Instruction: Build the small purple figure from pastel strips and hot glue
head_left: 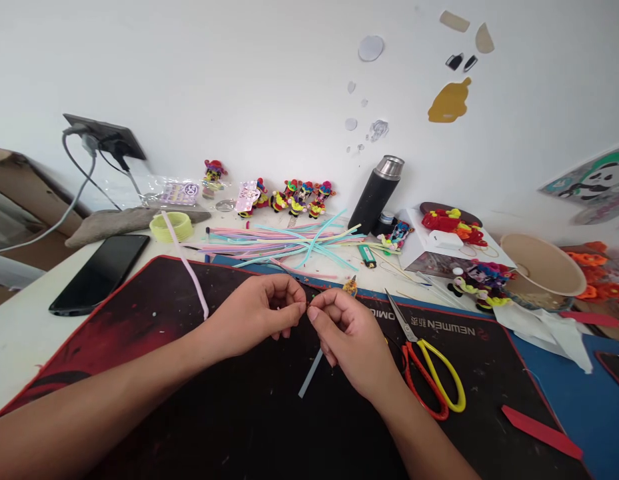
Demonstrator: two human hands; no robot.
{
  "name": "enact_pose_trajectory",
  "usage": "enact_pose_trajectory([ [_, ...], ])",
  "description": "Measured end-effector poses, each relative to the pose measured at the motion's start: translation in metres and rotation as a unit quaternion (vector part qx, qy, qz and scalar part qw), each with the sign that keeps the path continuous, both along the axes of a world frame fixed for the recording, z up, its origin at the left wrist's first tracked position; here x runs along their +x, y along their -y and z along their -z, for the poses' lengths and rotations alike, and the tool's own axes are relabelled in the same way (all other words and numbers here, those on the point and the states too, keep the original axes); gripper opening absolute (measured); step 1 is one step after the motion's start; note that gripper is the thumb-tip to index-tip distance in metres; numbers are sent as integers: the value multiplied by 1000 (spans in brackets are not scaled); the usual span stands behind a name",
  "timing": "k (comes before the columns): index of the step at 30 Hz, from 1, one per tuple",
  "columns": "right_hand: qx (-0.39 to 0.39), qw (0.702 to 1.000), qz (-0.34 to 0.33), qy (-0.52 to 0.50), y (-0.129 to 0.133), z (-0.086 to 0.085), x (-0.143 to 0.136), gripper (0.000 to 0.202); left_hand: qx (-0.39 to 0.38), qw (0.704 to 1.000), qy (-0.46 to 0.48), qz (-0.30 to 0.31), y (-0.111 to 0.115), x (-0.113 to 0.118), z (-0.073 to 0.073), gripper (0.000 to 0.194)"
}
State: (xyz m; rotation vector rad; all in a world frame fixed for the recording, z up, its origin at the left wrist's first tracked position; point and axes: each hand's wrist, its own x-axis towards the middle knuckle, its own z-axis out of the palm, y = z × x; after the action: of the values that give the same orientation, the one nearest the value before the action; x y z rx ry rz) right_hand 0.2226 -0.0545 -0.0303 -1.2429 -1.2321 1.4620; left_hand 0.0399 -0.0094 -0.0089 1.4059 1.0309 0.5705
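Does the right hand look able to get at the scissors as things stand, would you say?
Probably yes: the scissors lie on the dark mat beside the right hand, handles uncovered, though its fingertips are pinched together near the left hand.

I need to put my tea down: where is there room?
Bare patches on the black mat: the near stretch between the forearms, and a smaller one between the red-and-yellow-handled scissors and flat red strip. Crowded: the back, with pastel fuzzy stems, small colourful dolls and a black cylindrical flask.
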Motion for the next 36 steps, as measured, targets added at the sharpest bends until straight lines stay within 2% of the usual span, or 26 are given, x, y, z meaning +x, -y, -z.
enact_pose_trajectory([
  [14,38,997,8,66,1,1,-1,12,5,1000,-13,19,-1,-2,-1,15],
  [23,65,987,-26,146,2,-3,0,8,52,993,-66,85,-6,-12,-2,10],
  [31,60,981,-47,178,2,-6,-1,8,94,982,-126,110,-5,-14,-13,10],
  [36,73,978,-57,185,3,-2,-3,9,167,961,-181,127,-4,-15,-16,10],
])
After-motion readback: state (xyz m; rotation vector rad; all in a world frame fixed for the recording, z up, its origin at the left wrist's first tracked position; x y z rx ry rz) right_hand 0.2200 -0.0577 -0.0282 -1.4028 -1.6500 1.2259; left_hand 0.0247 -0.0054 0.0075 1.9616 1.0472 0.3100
